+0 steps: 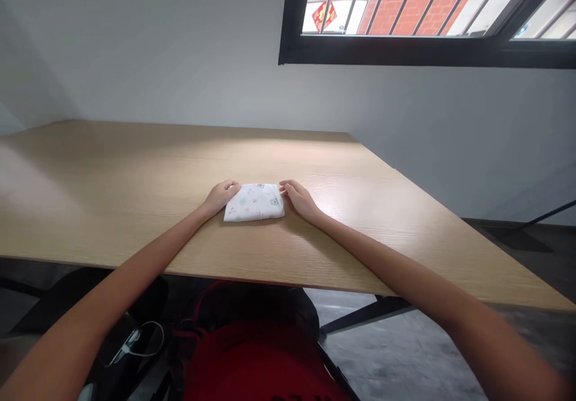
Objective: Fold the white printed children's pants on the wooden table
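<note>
A small folded white cloth [255, 202] with little coloured prints lies flat on the wooden table [135, 173], near its middle. My left hand [219, 196] rests against the cloth's left edge, fingers curled over its far left corner. My right hand [297, 199] lies at the cloth's right edge, fingertips pinched on the far right corner. Both forearms stretch across the table's near edge.
The table runs wide to the left and right, with a grey wall behind it and a dark-framed window [423, 47] at the upper right. Below the near edge are a dark bag [130, 335] with a cable and my red clothing [256, 359].
</note>
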A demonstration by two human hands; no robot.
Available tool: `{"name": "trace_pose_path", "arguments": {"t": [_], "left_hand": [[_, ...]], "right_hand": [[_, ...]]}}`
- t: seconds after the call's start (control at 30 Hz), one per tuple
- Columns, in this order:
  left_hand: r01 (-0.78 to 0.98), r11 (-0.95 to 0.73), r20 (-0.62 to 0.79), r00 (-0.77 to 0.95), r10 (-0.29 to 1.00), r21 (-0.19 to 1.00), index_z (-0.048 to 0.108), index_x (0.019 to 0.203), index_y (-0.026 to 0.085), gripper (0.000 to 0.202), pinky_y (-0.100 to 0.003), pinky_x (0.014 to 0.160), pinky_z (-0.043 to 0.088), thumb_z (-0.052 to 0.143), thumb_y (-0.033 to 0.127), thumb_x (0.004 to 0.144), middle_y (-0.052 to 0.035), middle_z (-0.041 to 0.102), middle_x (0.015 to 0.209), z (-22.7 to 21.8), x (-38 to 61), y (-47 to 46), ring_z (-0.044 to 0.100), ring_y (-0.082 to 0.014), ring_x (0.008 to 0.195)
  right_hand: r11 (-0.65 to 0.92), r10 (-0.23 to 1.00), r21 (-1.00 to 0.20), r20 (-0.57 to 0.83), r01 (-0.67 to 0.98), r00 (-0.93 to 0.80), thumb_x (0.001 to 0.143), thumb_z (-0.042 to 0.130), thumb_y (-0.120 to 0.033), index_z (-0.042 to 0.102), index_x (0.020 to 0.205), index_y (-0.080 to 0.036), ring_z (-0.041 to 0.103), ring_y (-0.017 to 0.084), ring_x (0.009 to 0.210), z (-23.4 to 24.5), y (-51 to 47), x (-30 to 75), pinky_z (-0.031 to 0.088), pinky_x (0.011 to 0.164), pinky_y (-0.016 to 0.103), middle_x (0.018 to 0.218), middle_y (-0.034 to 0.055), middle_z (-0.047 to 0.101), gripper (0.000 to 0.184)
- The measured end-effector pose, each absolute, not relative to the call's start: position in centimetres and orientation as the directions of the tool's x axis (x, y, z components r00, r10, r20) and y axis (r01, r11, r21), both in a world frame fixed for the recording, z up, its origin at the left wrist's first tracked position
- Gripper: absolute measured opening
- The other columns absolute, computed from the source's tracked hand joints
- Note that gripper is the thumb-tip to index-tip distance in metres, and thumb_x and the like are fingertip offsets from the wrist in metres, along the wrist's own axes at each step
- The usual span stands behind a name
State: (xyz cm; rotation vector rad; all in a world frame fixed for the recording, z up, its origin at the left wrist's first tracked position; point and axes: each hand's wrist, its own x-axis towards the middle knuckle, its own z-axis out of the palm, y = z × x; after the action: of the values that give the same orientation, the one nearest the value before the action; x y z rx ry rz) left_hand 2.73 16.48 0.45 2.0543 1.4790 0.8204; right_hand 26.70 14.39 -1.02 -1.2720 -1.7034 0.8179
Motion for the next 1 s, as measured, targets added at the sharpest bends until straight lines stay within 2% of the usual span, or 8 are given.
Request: {"name": "trace_pose_path", "arguments": {"t": [0.17,0.3,0.4,0.57,0.67,0.8,0.9,1.0], "left_hand": [[0.570,-0.243,0.176,0.171,0.969,0.785,0.059,0.086,0.015,0.035,-0.025,0.063,0.040,0.046,0.045,0.074,-0.0029,0.061,0.085,0.5,3.0,15.3,0.054,-0.0174,0.075],[0.547,-0.187,0.168,0.084,0.982,0.816,0.053,0.085,0.016,0.031,-0.026,0.066,0.041,0.048,0.044,0.074,-0.0020,0.059,0.082,0.2,3.3,10.6,0.054,-0.0177,0.076],[0.535,-0.179,0.124,0.137,0.983,0.826,0.052,0.080,0.017,0.030,-0.027,0.066,0.043,0.050,0.047,0.075,-0.0004,0.059,0.077,0.4,3.1,6.0,0.055,-0.0173,0.073],[0.542,-0.173,0.078,0.194,0.978,0.822,0.060,0.079,0.021,0.039,-0.032,0.093,0.037,0.030,0.044,0.087,-0.0029,0.062,0.100,1.2,1.4,2.5,0.053,-0.0223,0.101],[0.641,-0.284,0.133,0.274,0.952,0.713,0.061,0.093,0.024,0.028,-0.033,0.102,0.031,0.042,0.041,0.083,-0.0029,0.051,0.123,0.9,1.6,2.3,0.042,-0.0240,0.117],[0.818,-0.336,0.145,0.304,0.941,0.467,0.047,0.124,0.020,0.051,-0.048,0.108,0.017,0.053,0.036,0.076,-0.0092,0.038,0.136,0.0,4.7,1.7,0.027,-0.0309,0.128],[0.876,-0.296,0.178,0.245,0.953,0.382,0.040,0.129,0.019,0.050,-0.055,0.106,0.010,0.045,0.033,0.081,-0.0113,0.035,0.138,-0.3,7.7,1.1,0.024,-0.0324,0.129],[0.751,-0.321,0.246,0.215,0.945,0.577,0.046,0.122,0.018,0.038,-0.050,0.102,0.026,0.033,0.028,0.088,-0.0122,0.051,0.122,0.0,10.5,1.2,0.041,-0.0289,0.118]], "right_hand": [[0.223,0.965,-0.930,0.167,0.294,-0.203,0.076,0.049,-0.027,0.043,0.114,-0.015,0.053,0.015,0.081,-0.7,11.4,26.3,0.043,0.071,0.027,0.098,0.0048,0.054,0.040],[0.223,0.963,-0.916,0.154,0.332,-0.222,0.078,0.045,-0.019,0.041,0.119,-0.014,0.052,0.015,0.084,-0.4,10.9,25.8,0.042,0.075,0.028,0.098,0.0054,0.056,0.042],[0.282,0.934,-0.888,0.168,0.362,-0.315,0.082,0.044,-0.021,0.046,0.118,-0.015,0.053,0.016,0.088,-0.2,10.8,25.7,0.041,0.079,0.029,0.100,0.0050,0.058,0.036],[0.395,0.882,-0.822,0.215,0.411,-0.419,0.087,0.042,-0.023,0.054,0.109,-0.017,0.053,0.016,0.095,0.2,10.2,25.5,0.040,0.082,0.028,0.107,0.0052,0.058,0.026],[0.412,0.882,-0.799,0.227,0.438,-0.413,0.088,0.040,-0.024,0.054,0.109,-0.016,0.053,0.016,0.095,0.1,10.1,25.4,0.041,0.080,0.028,0.107,0.0058,0.058,0.026],[0.482,0.864,-0.718,0.292,0.502,-0.411,0.089,0.036,-0.022,0.054,0.108,-0.013,0.052,0.017,0.097,-0.2,10.3,25.2,0.039,0.085,0.030,0.107,0.0082,0.059,0.027],[0.548,0.835,-0.603,0.365,0.579,-0.411,0.092,0.028,-0.024,0.054,0.101,-0.014,0.050,0.019,0.098,-0.5,10.1,24.8,0.036,0.089,0.033,0.103,0.0090,0.059,0.029],[0.451,0.892,-0.643,0.351,0.618,-0.286,0.093,0.020,-0.032,0.051,0.084,-0.017,0.052,0.018,0.081,-0.7,9.3,24.8,0.041,0.077,0.032,0.084,0.0067,0.057,0.035]]}}
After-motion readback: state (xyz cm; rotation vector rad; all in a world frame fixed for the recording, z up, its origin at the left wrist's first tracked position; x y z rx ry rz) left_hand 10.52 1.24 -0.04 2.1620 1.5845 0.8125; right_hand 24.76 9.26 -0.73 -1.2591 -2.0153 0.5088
